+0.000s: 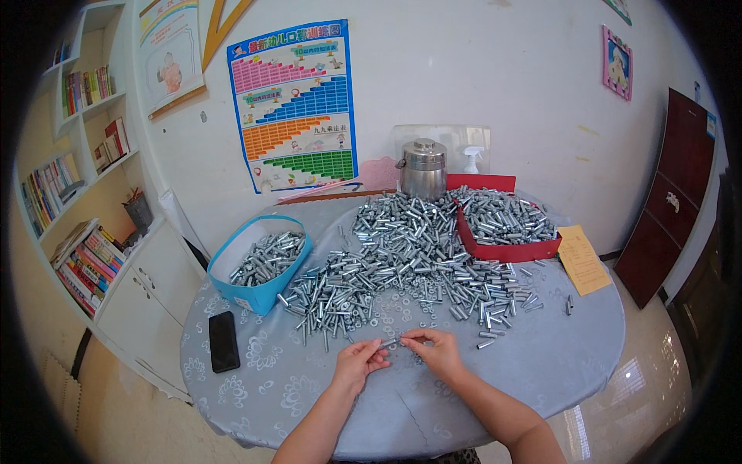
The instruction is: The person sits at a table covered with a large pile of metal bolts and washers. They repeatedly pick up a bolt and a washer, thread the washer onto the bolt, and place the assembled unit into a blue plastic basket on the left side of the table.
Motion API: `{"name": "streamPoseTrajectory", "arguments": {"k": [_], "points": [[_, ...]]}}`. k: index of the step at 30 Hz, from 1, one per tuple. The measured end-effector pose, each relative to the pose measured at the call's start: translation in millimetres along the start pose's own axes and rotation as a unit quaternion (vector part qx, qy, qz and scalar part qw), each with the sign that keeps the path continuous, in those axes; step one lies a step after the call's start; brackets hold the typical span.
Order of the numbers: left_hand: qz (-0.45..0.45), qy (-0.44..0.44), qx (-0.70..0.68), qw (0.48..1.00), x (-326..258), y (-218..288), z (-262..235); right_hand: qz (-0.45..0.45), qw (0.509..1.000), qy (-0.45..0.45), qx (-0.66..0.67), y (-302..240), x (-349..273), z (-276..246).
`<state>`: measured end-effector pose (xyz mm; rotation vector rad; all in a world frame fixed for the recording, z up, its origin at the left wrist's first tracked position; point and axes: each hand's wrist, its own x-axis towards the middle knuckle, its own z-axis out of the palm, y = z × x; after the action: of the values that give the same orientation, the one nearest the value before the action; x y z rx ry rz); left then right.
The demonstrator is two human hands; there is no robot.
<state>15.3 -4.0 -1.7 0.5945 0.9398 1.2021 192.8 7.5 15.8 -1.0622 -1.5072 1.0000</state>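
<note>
At the front of the pile, my left hand [360, 364] is closed in a pinch on one end of a thin silvery bolt [391, 342]. My right hand [435, 352] pinches at the bolt's other end; any small part between those fingertips is too small to make out. Just beyond both hands spreads a large heap of metal bolts and sleeves [402, 255]. Loose flat washers [386, 307] lie scattered along its near edge, close to my fingers. A few short metal sleeves [488, 339] rest to the right of my right hand.
A blue box [218, 272] of metal parts stands left, with a black phone [223, 342] in front. Back right is a red box [514, 251], also filled. A steel canister [423, 172] and white spray bottle [472, 161] stand behind; yellow paper [583, 261] lies right.
</note>
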Motion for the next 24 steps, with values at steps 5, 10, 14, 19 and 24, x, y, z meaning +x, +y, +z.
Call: {"name": "streamPoseTrajectory", "arguments": {"k": [5, 10, 14, 19, 24], "points": [[-0.010, -0.021, -0.006, 1.000, 2, -2, -2, -0.007, 0.998, -0.041, 0.042, 2, 2, -1], [0.004, 0.002, -0.016, 1.000, -1, 0, 0, 0.011, 1.000, -0.014, 0.020, 8, 8, -3], [0.008, 0.005, -0.024, 1.000, 0, 2, -2, -0.180, 0.929, -0.020, -0.324, 9, 10, -13], [0.008, 0.003, -0.037, 0.999, -2, 4, 1, -0.205, 0.896, -0.044, -0.391, 16, 10, -7], [0.049, -0.019, -0.082, 0.995, 5, 6, -12, -0.148, 0.927, -0.046, -0.341, 14, 11, -7]]}}
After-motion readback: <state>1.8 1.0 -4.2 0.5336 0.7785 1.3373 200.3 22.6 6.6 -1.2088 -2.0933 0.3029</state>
